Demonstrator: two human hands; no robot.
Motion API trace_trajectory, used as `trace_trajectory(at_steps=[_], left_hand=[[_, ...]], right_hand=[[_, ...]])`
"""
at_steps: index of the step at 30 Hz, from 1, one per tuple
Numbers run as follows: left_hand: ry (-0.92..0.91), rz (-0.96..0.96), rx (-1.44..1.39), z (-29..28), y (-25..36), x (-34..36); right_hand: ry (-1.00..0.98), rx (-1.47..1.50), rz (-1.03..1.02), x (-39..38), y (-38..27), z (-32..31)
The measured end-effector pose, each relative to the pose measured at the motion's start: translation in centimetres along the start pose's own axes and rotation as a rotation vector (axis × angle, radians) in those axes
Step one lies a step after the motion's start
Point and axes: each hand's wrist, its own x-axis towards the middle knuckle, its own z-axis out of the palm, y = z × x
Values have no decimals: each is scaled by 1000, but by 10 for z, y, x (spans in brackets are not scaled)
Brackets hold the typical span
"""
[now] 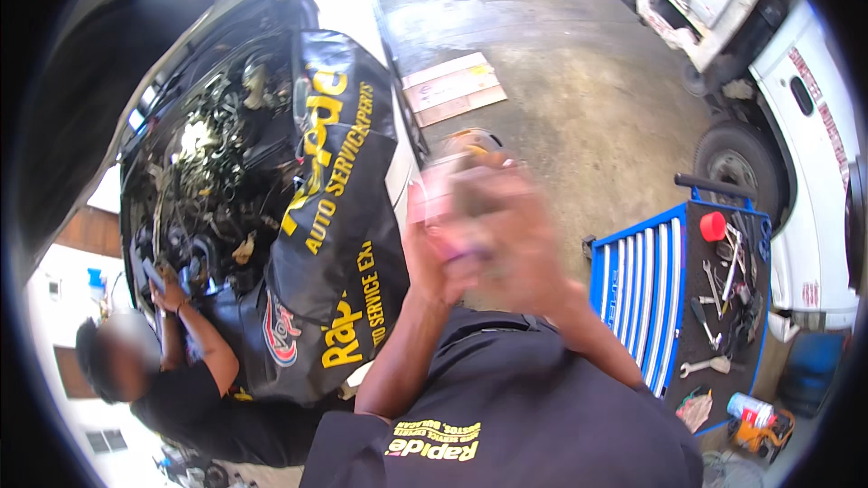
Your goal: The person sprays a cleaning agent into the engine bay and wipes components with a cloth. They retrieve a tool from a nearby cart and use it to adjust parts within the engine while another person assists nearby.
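In front of my body, my left hand (436,262) and my right hand (523,248) are raised close together, both blurred by motion. The left fingers curl round a small pinkish and dark item (461,235) that I cannot make out. The right fingers are smeared, so their hold is unclear. Behind the hands is part of a rounded orange-and-dark object (472,139).
A car's open engine bay (208,145) with a black fender cover (339,172) lies left; a co-worker (181,398) reaches into it, holding a flat device. Right stand a blue tool cart (637,289) with tools and a white truck (796,108). A board (452,90) lies on the floor.
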Motion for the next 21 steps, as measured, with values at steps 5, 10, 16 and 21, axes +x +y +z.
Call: trace_trajectory(at_steps=[5,10,16,21], left_hand=[[95,44,82,-25,19,-41],[258,-212,350,-15,0,-17],[393,-414,847,-15,-62,11],[175,-720,-141,-61,-55,17]], right_hand=[[-18,123,77,18,-9,50],[39,-369,210,-32,10,45],[278,-535,621,-142,32,-54],[800,-1014,1010,-316,75,-252]])
